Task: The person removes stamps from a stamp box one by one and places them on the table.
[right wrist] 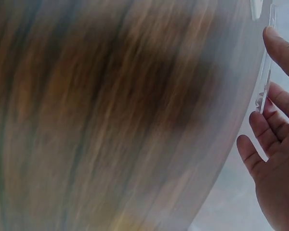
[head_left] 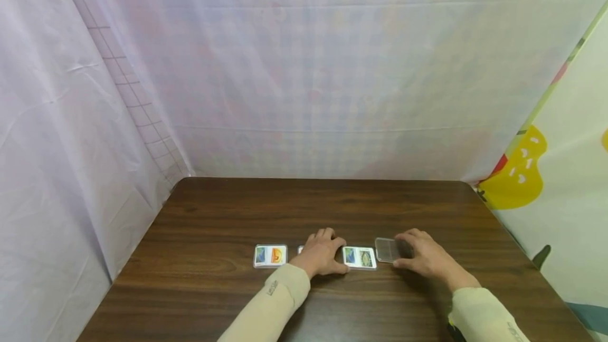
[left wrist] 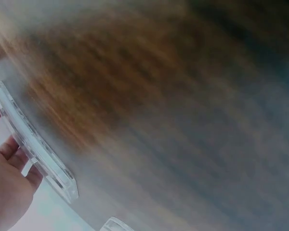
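My left hand grips the left end of a clear case holding two small pictures, thumb at its near corner and forefinger at its far corner. In the left wrist view, fingers lie along the long edge of a clear case. My right hand holds an empty-looking transparent plastic cover between thumb and fingers, close to the pictured case's right end. The right wrist view shows this thin cover edge-on between the thumb and fingers.
Another pictured case lies farther left on the dark wooden table. A white edge of one more case peeks out behind the left hand, mostly hidden. A pale curtain hangs behind the table.
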A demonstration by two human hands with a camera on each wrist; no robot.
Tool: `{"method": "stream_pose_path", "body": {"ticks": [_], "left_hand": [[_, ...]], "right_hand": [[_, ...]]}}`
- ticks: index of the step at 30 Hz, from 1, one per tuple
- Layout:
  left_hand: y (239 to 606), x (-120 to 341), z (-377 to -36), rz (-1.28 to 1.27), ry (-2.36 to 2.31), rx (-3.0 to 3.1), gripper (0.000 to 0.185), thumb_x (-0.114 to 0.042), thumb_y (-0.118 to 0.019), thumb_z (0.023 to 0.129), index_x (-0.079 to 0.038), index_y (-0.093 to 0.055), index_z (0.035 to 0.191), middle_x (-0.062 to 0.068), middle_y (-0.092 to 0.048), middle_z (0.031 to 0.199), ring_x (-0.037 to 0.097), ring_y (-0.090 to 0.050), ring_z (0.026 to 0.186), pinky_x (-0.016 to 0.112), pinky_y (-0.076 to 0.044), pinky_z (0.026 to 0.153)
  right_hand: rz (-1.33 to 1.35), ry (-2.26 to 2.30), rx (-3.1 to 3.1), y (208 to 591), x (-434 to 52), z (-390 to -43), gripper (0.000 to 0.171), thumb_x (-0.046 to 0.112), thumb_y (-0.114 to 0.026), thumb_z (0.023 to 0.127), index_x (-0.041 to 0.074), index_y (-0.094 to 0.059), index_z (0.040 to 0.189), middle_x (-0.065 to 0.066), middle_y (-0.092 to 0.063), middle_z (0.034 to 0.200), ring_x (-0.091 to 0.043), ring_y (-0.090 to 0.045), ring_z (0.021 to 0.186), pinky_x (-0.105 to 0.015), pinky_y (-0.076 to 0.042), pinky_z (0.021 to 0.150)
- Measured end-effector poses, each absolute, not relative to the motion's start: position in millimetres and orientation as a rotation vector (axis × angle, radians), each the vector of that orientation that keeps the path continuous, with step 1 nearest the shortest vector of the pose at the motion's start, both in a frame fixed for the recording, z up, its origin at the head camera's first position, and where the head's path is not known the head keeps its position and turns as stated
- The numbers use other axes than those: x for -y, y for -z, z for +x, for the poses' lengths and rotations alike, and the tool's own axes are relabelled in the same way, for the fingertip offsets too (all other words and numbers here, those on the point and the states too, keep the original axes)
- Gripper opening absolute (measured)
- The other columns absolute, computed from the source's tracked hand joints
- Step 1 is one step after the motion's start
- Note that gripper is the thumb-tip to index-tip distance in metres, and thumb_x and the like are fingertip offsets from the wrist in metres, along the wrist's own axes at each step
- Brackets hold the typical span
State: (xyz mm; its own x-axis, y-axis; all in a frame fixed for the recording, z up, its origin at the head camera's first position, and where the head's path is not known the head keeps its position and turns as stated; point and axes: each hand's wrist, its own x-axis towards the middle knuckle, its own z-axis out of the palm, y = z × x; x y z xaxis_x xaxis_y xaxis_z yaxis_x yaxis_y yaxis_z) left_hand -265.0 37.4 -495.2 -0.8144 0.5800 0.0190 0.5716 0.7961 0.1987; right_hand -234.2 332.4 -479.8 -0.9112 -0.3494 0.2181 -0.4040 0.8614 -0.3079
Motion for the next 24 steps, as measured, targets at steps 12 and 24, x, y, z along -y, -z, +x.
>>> {"method": "stream_pose_path", "body": {"ticks": [12, 24], "left_hand": [[491.8, -36.3, -263.2, 0.948, -0.298, -2.947, 0.061, -0.058, -0.073, 0.081, -0.025, -0.061, 0.131, 0.004, -0.048, 0.130, 0.021, -0.045, 0.123, 0.038, -0.038, 0.100], [496.0, -37.9, -265.8, 0.926, -0.291, -2.944, 0.062, -0.060, -0.072, 0.081, -0.027, -0.060, 0.132, 0.003, -0.048, 0.130, 0.021, -0.044, 0.124, 0.037, -0.037, 0.102]], "right_hand": [[0.564, -0.538, 2.914, 483.3, -349.5, -236.8, 0.062, 0.034, -0.088, 0.070, 0.000, -0.065, 0.117, -0.014, -0.059, 0.111, -0.038, -0.055, 0.104, -0.056, -0.047, 0.085], [0.564, -0.507, 2.941, 486.0, -355.4, -239.9, 0.063, 0.032, -0.088, 0.070, -0.003, -0.064, 0.117, -0.017, -0.059, 0.111, -0.039, -0.056, 0.103, -0.056, -0.048, 0.085]]}}
